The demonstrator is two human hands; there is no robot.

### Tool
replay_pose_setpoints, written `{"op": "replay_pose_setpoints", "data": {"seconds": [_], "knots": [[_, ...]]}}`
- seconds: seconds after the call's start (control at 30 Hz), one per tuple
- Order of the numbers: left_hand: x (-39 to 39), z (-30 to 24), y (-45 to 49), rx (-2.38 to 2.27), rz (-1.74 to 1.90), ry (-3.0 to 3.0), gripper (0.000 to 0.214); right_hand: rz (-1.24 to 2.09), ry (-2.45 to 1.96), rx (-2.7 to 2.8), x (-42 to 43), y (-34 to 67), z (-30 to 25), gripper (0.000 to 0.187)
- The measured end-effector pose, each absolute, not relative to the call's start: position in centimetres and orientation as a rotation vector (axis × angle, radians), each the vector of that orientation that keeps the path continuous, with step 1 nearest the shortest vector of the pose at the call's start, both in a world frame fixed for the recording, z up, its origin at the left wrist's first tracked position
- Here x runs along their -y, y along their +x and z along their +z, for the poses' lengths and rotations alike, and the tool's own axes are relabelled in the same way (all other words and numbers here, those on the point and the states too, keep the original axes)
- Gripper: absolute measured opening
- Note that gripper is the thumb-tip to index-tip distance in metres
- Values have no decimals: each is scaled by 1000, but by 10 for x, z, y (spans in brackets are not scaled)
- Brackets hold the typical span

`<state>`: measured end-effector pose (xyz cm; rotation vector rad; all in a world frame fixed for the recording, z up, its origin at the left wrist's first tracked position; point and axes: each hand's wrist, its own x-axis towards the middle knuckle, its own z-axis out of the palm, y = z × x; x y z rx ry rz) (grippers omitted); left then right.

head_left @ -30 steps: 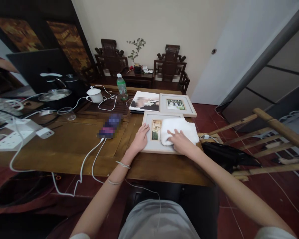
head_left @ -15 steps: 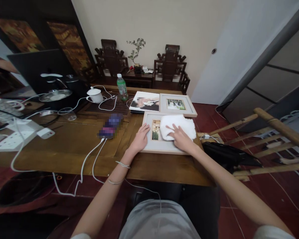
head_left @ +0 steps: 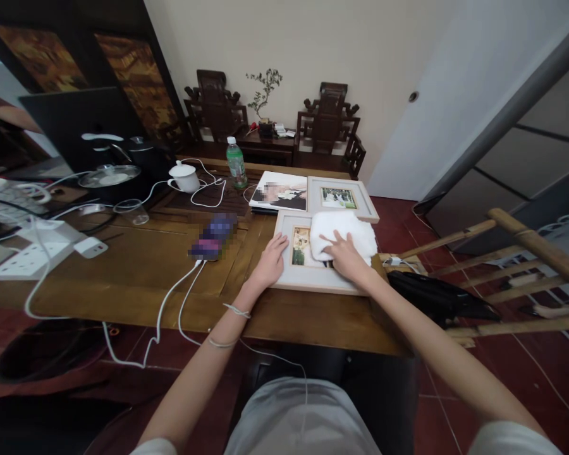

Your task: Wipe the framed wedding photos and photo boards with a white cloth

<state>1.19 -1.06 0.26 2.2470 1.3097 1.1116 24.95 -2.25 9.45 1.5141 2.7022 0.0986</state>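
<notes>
A pale wooden picture frame (head_left: 308, 278) lies flat near the front right corner of the wooden table (head_left: 137, 278). My left hand (head_left: 270, 262) rests open on the frame's left border, fingers flat. My right hand (head_left: 345, 259) presses a folded white cloth (head_left: 344, 232) onto the frame's glass, fingers spread over the cloth. The cloth covers the right part of the frame; the small photo (head_left: 301, 246) shows at its left.
Behind the frame lie a second framed photo (head_left: 340, 198) and an unframed print (head_left: 281, 191). A phone (head_left: 213, 236) on a white cable, a green bottle (head_left: 236, 164), a white teapot (head_left: 184, 178), a glass cup (head_left: 131, 212) and power strips (head_left: 28, 259) stand to the left. A bamboo chair (head_left: 512, 265) is on the right.
My right hand slid the white cloth away from me, up across the frame's glass and slightly left. My left hand stayed on the frame's left border.
</notes>
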Motion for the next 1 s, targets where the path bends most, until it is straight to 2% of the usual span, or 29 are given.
{"op": "replay_pose_setpoints", "data": {"seconds": [0.2, 0.37, 0.47, 0.6, 0.77, 0.87, 1.0], "knots": [[11, 1, 15, -1324, 1134, 2216, 54, -318, 1393, -2601, 100, 245, 132, 63], [12, 2, 15, -1331, 1130, 2201, 52, -536, 1307, -2640, 114, 236, 143, 64], [12, 3, 14, -1325, 1127, 2213, 53, -462, 1381, -2697, 94, 237, 123, 67], [11, 3, 12, -1302, 1112, 2245, 53, -117, 1509, -2776, 43, 246, 94, 61], [9, 1, 9, -1292, 1110, 2283, 51, 242, 1710, -2712, -22, 251, 83, 55], [8, 1, 8, -1295, 1117, 2299, 50, 263, 1763, -2661, -40, 249, 83, 55], [9, 3, 9, -1310, 1117, 2290, 50, 146, 1644, -2666, -17, 242, 87, 57]]}}
